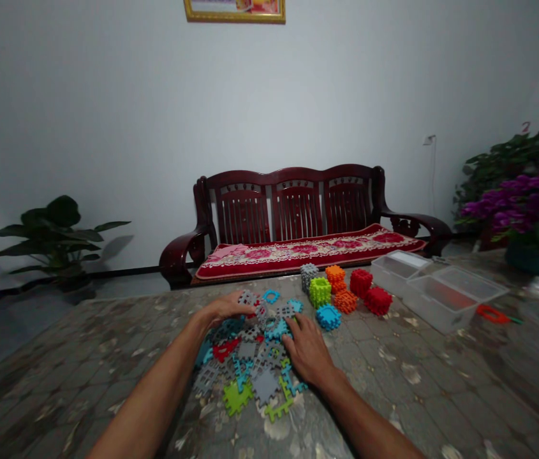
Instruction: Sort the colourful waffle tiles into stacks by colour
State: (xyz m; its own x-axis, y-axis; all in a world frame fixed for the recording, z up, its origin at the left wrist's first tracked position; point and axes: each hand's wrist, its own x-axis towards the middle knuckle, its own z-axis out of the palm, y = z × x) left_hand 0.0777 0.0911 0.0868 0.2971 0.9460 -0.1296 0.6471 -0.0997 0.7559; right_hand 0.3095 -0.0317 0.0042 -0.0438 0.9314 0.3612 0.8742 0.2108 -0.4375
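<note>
A pile of flat, notched interlocking plastic tiles in grey, blue, red and green lies between my hands, with a grey tile (265, 386) and a green tile (237, 398) at its near edge. At the pile's far left, my left hand (224, 310) is closed on a grey interlocking tile (249, 298), its thumb and fingers on the near side. My right hand (311, 350) rests at the pile's right side, thumb and fingers apart. Its fingertips are close to another grey tile (285, 310) and a blue tile (277, 329); whether they touch is unclear.
Assembled cubes stand beyond my right hand: grey (309, 278), green (320, 292), blue (328, 317), orange (346, 301) and red (377, 300). Clear plastic boxes (434, 299) and orange-handled scissors (493, 313) lie farther right. A wooden bench (295, 207) stands behind the patterned table (374, 389).
</note>
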